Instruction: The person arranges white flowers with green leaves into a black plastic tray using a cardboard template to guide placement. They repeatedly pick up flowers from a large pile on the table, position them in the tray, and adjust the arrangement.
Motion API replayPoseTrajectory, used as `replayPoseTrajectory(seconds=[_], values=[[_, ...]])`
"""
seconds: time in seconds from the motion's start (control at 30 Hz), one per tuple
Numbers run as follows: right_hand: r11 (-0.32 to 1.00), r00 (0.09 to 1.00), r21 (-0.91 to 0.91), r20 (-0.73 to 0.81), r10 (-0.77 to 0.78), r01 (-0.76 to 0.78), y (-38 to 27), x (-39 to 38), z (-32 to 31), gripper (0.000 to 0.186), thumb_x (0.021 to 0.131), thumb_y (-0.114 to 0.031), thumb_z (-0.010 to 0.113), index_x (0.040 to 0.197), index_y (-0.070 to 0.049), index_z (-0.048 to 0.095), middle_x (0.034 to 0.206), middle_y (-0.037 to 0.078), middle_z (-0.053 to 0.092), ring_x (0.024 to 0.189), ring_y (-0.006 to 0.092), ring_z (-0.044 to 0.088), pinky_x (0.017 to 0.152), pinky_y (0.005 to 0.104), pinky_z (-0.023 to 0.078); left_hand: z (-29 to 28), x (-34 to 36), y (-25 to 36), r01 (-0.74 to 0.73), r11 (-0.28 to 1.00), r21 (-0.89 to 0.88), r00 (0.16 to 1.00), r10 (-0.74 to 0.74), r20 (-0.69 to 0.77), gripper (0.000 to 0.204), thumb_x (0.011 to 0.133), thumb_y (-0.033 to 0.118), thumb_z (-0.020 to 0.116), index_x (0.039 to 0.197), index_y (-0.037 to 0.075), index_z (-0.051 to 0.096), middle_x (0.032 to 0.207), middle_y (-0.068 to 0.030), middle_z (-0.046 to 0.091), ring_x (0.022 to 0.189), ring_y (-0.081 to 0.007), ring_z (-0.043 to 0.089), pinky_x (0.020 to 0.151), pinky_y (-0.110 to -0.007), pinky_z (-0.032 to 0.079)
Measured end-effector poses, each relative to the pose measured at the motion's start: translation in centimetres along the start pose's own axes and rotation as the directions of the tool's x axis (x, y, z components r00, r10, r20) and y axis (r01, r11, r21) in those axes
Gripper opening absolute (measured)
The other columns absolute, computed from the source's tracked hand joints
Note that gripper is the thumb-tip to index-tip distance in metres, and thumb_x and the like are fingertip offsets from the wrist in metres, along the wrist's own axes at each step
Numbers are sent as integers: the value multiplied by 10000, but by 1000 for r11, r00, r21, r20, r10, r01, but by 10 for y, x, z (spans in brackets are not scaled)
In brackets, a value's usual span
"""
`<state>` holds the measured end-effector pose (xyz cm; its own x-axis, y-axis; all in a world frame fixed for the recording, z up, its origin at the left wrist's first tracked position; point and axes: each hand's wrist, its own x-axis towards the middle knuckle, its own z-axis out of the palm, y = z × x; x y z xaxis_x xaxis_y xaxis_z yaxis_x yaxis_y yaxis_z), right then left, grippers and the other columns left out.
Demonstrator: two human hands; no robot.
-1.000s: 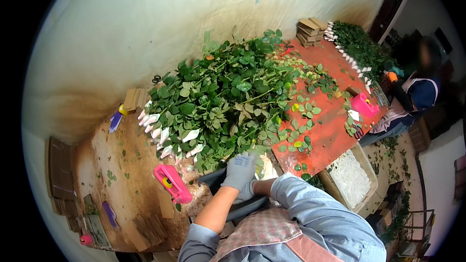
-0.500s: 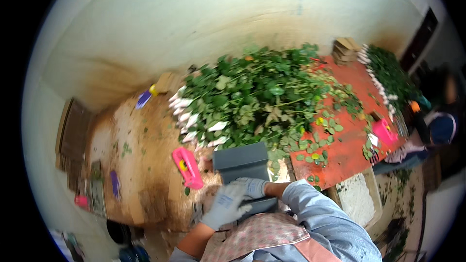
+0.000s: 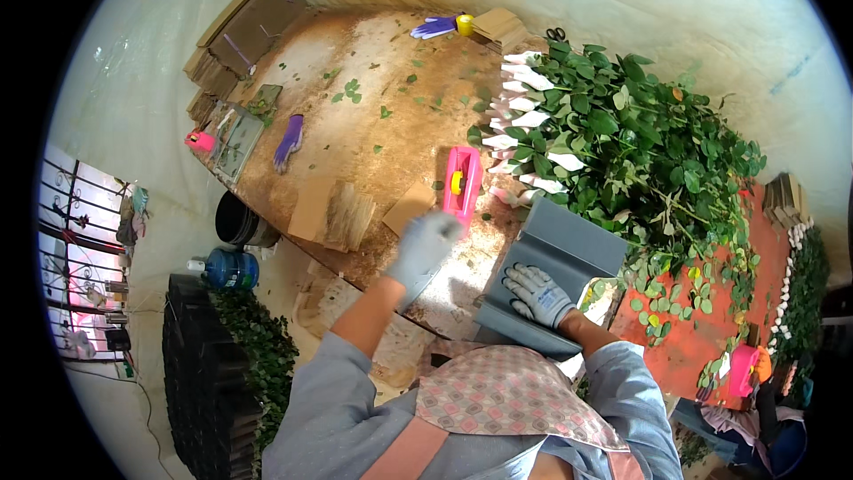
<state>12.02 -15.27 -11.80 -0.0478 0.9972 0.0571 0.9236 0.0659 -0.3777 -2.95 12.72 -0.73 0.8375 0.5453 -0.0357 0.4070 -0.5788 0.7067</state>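
Observation:
My left hand (image 3: 426, 249), in a grey glove and blurred, is over the table just below a pink tape dispenser (image 3: 462, 187) and beside a cardboard square (image 3: 409, 206); whether it holds anything is unclear. My right hand (image 3: 538, 293), gloved alike, lies open with fingers spread on a dark grey folded trough (image 3: 569, 236). Beyond the trough is a large heap of leafy rose stems (image 3: 657, 151), their buds in white sleeves (image 3: 533, 117) pointing left.
Cardboard stacks (image 3: 333, 213), purple gloves (image 3: 289, 138) and leaf scraps lie on the wooden table (image 3: 355, 44). A red mat (image 3: 662, 360) holds another rose row (image 3: 804, 276). A co-worker (image 3: 769, 436) is at far right. Black bucket (image 3: 240, 218) and water jug (image 3: 231, 267) stand left.
The view has swung leftward. My left hand has lifted off the trough and moved left toward the dispenser and cardboard. My right hand remains on the trough, its fingers now spread.

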Motion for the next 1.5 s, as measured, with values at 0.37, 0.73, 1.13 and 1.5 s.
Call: replayPoseTrajectory(seconds=[0.37, 0.73, 1.13, 1.5], values=[[1000, 1000, 23, 15, -5, 5, 4, 2, 8, 529, 935, -331, 605, 1393, -76, 543, 1509, 143, 470, 1434, 323, 395, 1190, 467, 289, 12, 35, -147, 280, 739, 613, 958, -258, -126, 983, 657, 449, 876, 1423, 44, 412, 1230, -218, 565, 1143, -396, 563, 970, -507, 465], [1000, 1000, 27, -5, -1, 1, 5, -3, 11, 543, 932, -326, 617, 1407, -82, 525, 1524, 134, 453, 1433, 330, 393, 1193, 475, 278, -30, 12, -141, 353, 928, -119, 915, -368, -164, 899, 790, 224, 845, 1489, -88, 374, 1154, -188, 690, 1016, -234, 676, 865, -335, 545], [1000, 998, 15, -65, -17, 18, 10, -7, 20, 526, 936, -324, 610, 1399, -85, 538, 1505, 125, 475, 1441, 305, 389, 1194, 455, 280, -24, 3, -149, 405, 900, -161, 895, -426, -129, 826, 776, 268, 868, 1437, -52, 489, 1329, -207, 618, 1166, -242, 621, 932, -336, 517], [968, 963, 196, -187, 195, -158, 7, -17, 12, 745, 857, -363, 699, 1465, -28, 426, 1544, 216, 371, 1400, 400, 392, 1155, 498, 326, 7, -22, 3, -85, 733, -675, 985, -39, -167, 727, 836, 3, 731, 1480, 10, 394, 1268, -84, 581, 1018, -163, 601, 852, -307, 523]])
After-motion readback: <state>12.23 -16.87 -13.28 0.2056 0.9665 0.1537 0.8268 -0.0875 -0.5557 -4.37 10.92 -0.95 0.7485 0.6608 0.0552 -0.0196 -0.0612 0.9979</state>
